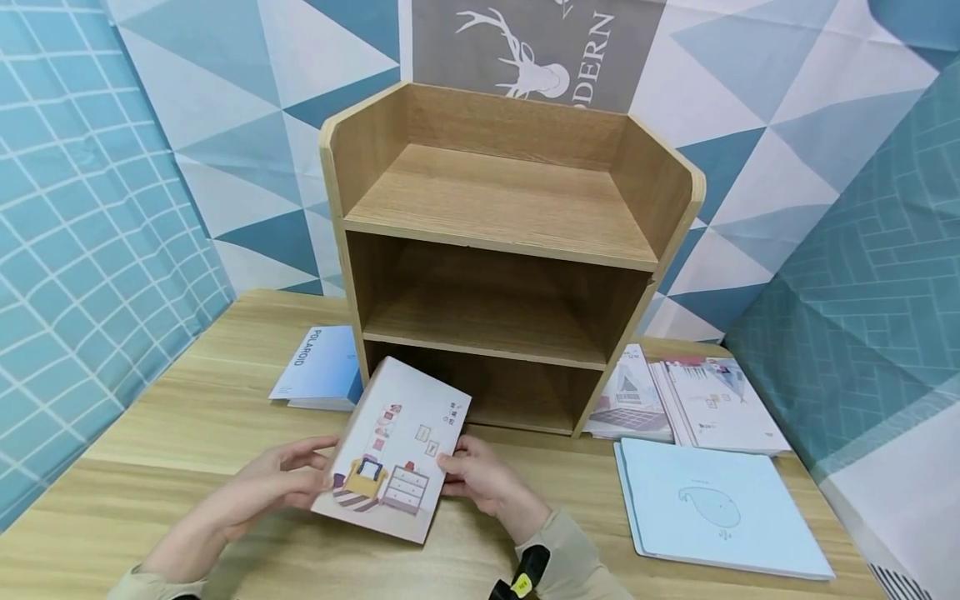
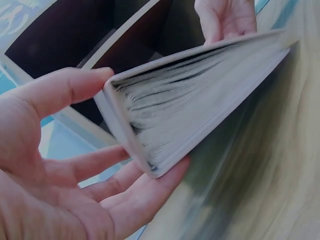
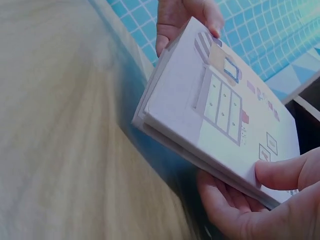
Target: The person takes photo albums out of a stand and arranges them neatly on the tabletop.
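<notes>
A white photo album [image 1: 397,454] with a printed armchair and chest of drawers on its cover is held tilted above the table, in front of the shelf. My left hand [image 1: 273,483] grips its spine side; in the left wrist view the thumb [image 2: 75,87] presses the upper spine edge and fingers support the lower one. With the right hand [image 1: 483,479] I hold the opposite edge, thumb on the cover and fingers underneath, as the right wrist view shows. Loose page edges [image 2: 185,95] show between the covers in the left wrist view.
A wooden shelf unit [image 1: 495,237] stands at the back of the table [image 1: 172,425]. Left of it lies a blue Polaroid-labelled album [image 1: 318,367]. To its right are more albums [image 1: 630,400], white covers [image 1: 723,408] and a light-blue whale album [image 1: 720,508].
</notes>
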